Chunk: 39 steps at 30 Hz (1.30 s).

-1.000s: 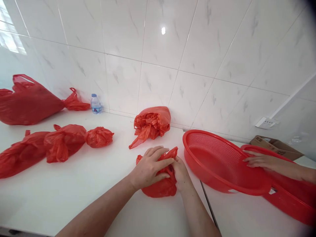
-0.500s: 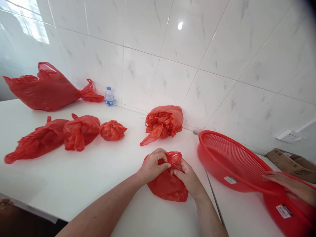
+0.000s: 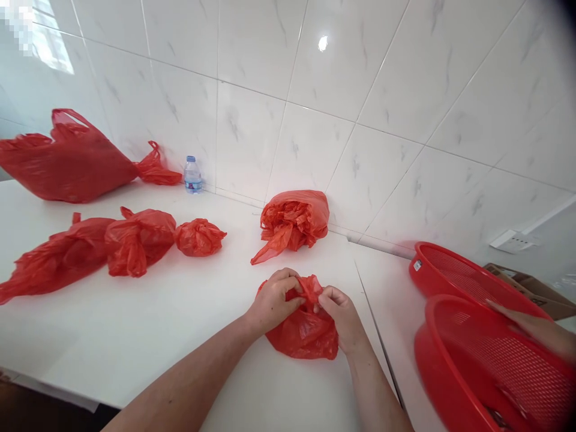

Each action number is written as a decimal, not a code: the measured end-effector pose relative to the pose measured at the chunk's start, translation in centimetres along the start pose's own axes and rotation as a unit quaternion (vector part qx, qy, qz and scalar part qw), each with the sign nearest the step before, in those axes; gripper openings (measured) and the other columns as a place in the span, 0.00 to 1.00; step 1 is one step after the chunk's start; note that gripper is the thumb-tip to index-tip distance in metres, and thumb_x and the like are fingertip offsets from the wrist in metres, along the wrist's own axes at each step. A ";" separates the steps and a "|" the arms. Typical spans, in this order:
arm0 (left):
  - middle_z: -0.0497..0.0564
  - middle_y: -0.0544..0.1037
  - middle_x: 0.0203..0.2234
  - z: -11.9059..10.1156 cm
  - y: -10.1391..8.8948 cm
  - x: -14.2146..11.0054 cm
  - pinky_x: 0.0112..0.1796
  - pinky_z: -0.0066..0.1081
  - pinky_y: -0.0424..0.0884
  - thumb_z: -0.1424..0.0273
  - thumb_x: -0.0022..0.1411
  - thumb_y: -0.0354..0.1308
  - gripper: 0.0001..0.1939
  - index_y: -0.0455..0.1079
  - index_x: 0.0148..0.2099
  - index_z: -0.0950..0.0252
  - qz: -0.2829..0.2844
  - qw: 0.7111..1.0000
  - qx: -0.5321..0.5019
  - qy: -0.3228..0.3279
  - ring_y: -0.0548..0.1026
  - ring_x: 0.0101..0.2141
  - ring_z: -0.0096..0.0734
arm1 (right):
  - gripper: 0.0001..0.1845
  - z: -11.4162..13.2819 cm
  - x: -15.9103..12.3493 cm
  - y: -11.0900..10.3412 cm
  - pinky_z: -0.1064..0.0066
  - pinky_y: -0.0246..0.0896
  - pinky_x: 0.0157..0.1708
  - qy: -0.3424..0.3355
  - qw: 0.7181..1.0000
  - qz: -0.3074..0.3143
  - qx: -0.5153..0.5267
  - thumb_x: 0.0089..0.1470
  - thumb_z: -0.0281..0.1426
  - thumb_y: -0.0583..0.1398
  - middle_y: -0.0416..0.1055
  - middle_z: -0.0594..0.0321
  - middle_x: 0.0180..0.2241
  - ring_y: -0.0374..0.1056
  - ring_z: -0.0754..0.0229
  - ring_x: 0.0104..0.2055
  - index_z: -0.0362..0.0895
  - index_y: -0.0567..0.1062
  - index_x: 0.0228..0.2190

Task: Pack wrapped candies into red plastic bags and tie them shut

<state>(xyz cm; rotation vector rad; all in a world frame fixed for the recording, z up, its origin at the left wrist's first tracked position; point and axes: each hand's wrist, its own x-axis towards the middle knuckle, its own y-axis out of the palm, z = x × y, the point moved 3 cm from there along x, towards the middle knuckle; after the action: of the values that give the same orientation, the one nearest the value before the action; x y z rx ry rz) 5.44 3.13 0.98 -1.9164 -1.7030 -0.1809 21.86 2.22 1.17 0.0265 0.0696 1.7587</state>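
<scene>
White tiled wall (image 3: 360,90) behind, white surface (image 3: 135,336) below. Far left: big red bag (image 3: 67,159), three tied red bags in row (image 3: 135,240), small water bottle (image 3: 192,174) at wall. Centre: open crumpled bag (image 3: 294,222). Left hand (image 3: 274,300) and right hand (image 3: 342,315), both grips pinched shut on top of small red bag (image 3: 306,327) resting on surface; earlier left palm lay flat over it, now fingers work its neck. Right: co-worker's hand (image 3: 535,327) has pulled red baskets (image 3: 486,360) further right.
</scene>
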 end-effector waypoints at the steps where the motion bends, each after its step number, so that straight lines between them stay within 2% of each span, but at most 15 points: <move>1: 0.50 0.70 0.38 -0.1 0.0 0.0 0.41 0.34 0.67 0.77 0.51 0.56 0.06 0.69 0.28 0.61 -0.002 1.000 0.011 0.008 0.69 0.41 0.35 | 0.15 0.1 0.0 0.1 0.72 0.55 0.25 -0.005 1.000 -0.004 -0.025 0.46 0.39 0.62 0.64 0.67 0.22 0.57 0.64 0.24 0.45 0.64 0.20; 4: 0.50 0.70 0.39 -0.1 0.0 0.0 0.42 0.35 0.67 0.78 0.51 0.55 0.06 0.68 0.28 0.61 -0.015 0.999 0.042 0.024 0.69 0.42 0.35 | 0.13 0.2 0.0 0.3 0.73 0.53 0.23 -0.027 0.994 -0.024 -0.106 0.46 0.35 0.61 0.60 0.70 0.20 0.54 0.65 0.22 0.46 0.61 0.21; 7: 0.50 0.70 0.40 -0.1 0.0 -0.1 0.43 0.36 0.67 0.77 0.53 0.56 0.05 0.68 0.28 0.61 -0.020 0.997 0.063 0.040 0.68 0.43 0.35 | 0.07 0.0 0.3 0.0 0.72 0.56 0.26 -0.065 0.978 -0.089 -0.178 0.44 0.29 0.58 0.63 0.69 0.24 0.58 0.63 0.25 0.48 0.63 0.26; 11: 0.51 0.70 0.41 -0.3 0.3 -0.3 0.44 0.37 0.67 0.75 0.54 0.57 0.04 0.68 0.30 0.61 -0.015 0.995 0.068 0.067 0.68 0.44 0.35 | 0.14 -0.4 0.4 -0.9 0.69 0.59 0.32 -0.079 0.947 -0.208 -0.232 0.42 0.25 0.56 0.68 0.66 0.32 0.63 0.59 0.32 0.50 0.66 0.35; 14: 0.50 0.70 0.43 -0.4 0.7 -0.6 0.45 0.36 0.67 0.76 0.54 0.58 0.04 0.68 0.30 0.61 -0.002 0.994 0.077 0.079 0.68 0.45 0.35 | 0.10 -0.5 0.4 -1.2 0.69 0.59 0.29 -0.074 0.947 -0.216 -0.225 0.45 0.28 0.55 0.70 0.64 0.32 0.64 0.58 0.31 0.49 0.69 0.34; 18: 0.50 0.70 0.43 -0.2 0.9 -0.6 0.45 0.36 0.67 0.77 0.53 0.58 0.05 0.68 0.30 0.61 0.011 0.992 0.091 0.081 0.68 0.46 0.36 | 0.08 -0.1 0.3 -0.8 0.69 0.59 0.28 -0.066 0.973 -0.153 -0.160 0.49 0.31 0.55 0.71 0.64 0.30 0.64 0.59 0.30 0.48 0.72 0.33; 21: 0.50 0.70 0.43 0.0 0.7 -0.4 0.45 0.36 0.67 0.77 0.53 0.58 0.05 0.68 0.31 0.61 -0.003 0.991 0.101 0.082 0.67 0.46 0.35 | 0.10 0.0 0.3 -0.3 0.68 0.62 0.31 -0.030 0.996 -0.083 -0.024 0.48 0.31 0.58 0.72 0.63 0.31 0.67 0.58 0.32 0.46 0.73 0.36; 23: 0.49 0.70 0.42 0.1 0.4 -0.2 0.45 0.35 0.67 0.77 0.53 0.58 0.06 0.68 0.31 0.61 -0.017 0.990 0.113 0.085 0.67 0.46 0.34 | 0.14 0.0 0.3 -0.3 0.65 0.64 0.35 -0.016 0.996 -0.043 0.082 0.48 0.32 0.60 0.73 0.60 0.36 0.68 0.56 0.36 0.46 0.73 0.39; 25: 0.50 0.70 0.42 0.1 0.1 -0.1 0.45 0.36 0.67 0.77 0.53 0.58 0.05 0.67 0.30 0.61 -0.034 0.987 0.129 0.091 0.67 0.46 0.35 | 0.16 0.1 0.4 -0.7 0.64 0.64 0.39 -0.026 0.985 -0.036 0.165 0.49 0.35 0.61 0.73 0.58 0.40 0.68 0.55 0.40 0.45 0.73 0.41; 29: 0.52 0.70 0.42 0.1 -1.2 0.5 0.45 0.37 0.67 0.73 0.54 0.58 0.06 0.64 0.27 0.63 -0.066 0.979 0.161 0.110 0.68 0.45 0.35 | 0.18 -0.1 1.2 -3.3 0.69 0.65 0.41 -0.068 0.960 -0.098 0.254 0.48 0.36 0.63 0.71 0.60 0.37 0.68 0.61 0.39 0.44 0.73 0.42; 34: 0.52 0.72 0.35 0.8 -3.3 1.0 0.43 0.38 0.67 0.70 0.54 0.59 0.13 0.59 0.23 0.64 -0.153 0.962 0.187 0.130 0.70 0.41 0.35 | 0.14 -1.5 2.4 -7.2 0.76 0.67 0.36 -0.028 0.918 -0.206 0.339 0.45 0.30 0.63 0.69 0.64 0.31 0.66 0.67 0.32 0.44 0.74 0.37; 36: 0.51 0.72 0.33 1.1 -3.7 1.2 0.41 0.37 0.67 0.70 0.54 0.59 0.14 0.58 0.22 0.64 -0.167 0.960 0.182 0.128 0.70 0.40 0.35 | 0.13 -2.1 2.6 -7.9 0.77 0.67 0.36 -0.016 0.916 -0.224 0.331 0.44 0.30 0.64 0.68 0.65 0.31 0.66 0.68 0.32 0.44 0.74 0.36; 39: 0.51 0.71 0.35 1.2 -3.9 1.2 0.42 0.36 0.67 0.71 0.55 0.58 0.11 0.60 0.25 0.64 -0.188 0.962 0.167 0.105 0.70 0.41 0.34 | 0.17 -2.9 2.8 -8.3 0.78 0.66 0.33 -0.002 0.935 -0.266 0.234 0.42 0.32 0.65 0.69 0.65 0.34 0.67 0.67 0.34 0.45 0.74 0.38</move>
<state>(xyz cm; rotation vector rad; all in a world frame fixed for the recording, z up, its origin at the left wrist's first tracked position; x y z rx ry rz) 1.63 4.89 1.72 -1.2760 -1.8044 -0.2151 29.32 6.40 -2.27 0.3290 0.4519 1.1674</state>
